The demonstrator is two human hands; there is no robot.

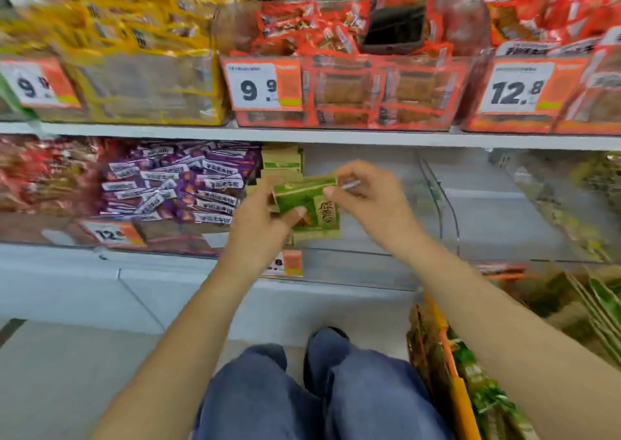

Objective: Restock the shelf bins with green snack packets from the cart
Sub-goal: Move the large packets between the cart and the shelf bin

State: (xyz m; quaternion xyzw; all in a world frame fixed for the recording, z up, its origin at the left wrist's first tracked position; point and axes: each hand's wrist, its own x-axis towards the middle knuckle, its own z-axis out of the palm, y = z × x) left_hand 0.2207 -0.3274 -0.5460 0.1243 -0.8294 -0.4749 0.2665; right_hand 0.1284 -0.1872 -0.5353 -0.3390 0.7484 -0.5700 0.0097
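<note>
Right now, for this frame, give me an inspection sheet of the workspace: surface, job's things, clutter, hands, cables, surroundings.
Surface: lower shelf; its clear bin is mostly bare, with a few green packets stacked at its left end.
Job's things: green snack packets held in front of that bin; more green packets in the cart at lower right.
Clutter: a dark phone lies on the red packets in the upper bin.
Hands: left hand and right hand both grip the packets.
Cables: nothing seen.
Surroundings: purple packets in the neighbouring bin; price tag above; frame is motion-blurred.
</note>
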